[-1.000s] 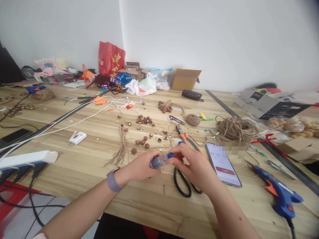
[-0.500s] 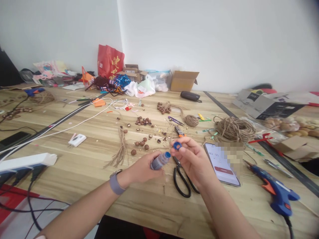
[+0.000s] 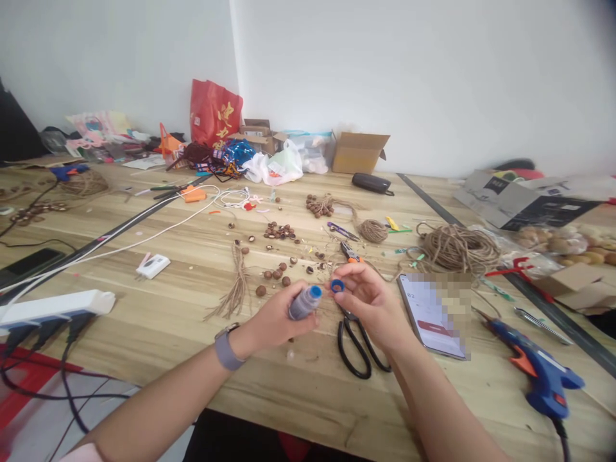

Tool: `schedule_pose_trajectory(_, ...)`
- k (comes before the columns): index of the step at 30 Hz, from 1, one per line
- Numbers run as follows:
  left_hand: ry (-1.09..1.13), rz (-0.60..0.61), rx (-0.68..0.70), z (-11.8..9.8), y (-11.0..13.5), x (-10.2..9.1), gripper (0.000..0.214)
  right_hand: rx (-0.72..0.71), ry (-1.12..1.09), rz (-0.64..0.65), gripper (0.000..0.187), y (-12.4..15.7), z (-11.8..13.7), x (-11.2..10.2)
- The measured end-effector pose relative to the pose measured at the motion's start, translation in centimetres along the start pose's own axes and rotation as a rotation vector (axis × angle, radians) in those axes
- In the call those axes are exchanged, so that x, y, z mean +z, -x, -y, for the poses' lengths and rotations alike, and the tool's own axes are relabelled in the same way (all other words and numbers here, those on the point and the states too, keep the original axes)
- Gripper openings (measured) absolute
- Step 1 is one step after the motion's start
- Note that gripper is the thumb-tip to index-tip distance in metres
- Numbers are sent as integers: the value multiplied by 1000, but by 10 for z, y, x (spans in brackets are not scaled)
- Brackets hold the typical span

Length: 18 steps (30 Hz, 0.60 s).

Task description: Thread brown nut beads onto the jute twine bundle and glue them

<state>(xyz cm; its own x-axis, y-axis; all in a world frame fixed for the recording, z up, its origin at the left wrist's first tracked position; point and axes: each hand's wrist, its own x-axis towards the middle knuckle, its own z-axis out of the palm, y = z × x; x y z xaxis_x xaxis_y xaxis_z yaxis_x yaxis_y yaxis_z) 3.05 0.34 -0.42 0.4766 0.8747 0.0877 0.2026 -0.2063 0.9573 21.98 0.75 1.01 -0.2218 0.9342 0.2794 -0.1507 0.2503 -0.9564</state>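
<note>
My left hand (image 3: 276, 319), with a grey watch strap at the wrist, is closed around a small greyish translucent bottle (image 3: 303, 304) with a blue top. The bottle's upper end tilts toward my right hand. Between thumb and fingertips of my right hand (image 3: 368, 301) is a blue ring-shaped cap (image 3: 337, 286), its hollow side showing. Cap and bottle are close together but apart. Just under my right hand lie black-handled scissors (image 3: 355, 353), their blades partly hidden. Several round brown nuts (image 3: 276, 274) lie beyond my left hand, beside a bundle of twine strands (image 3: 235, 282).
On the right are a phone (image 3: 428, 314), a blue glue gun (image 3: 539, 366), a pen (image 3: 541, 325) and a large twine coil (image 3: 459, 250). Orange-handled pliers (image 3: 350, 252) lie beyond my right hand. A white power strip (image 3: 58, 314) with black cords is at the left edge.
The bottle is more upright and slightly lower in my left hand. My right hand has turned the cap and brought it a little lower and closer to the bottle. The view has shifted slightly.
</note>
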Motion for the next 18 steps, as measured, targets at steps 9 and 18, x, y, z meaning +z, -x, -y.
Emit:
schedule_pose_trajectory(9, 275, -310, -1, 9, -9, -3, 30, -30, 54, 145, 28, 0, -6, 3)
schedule_pose_trajectory(18, 232, -518, 70, 9, -14, -13, 21, -43, 432, 488, 22, 8, -16, 26)
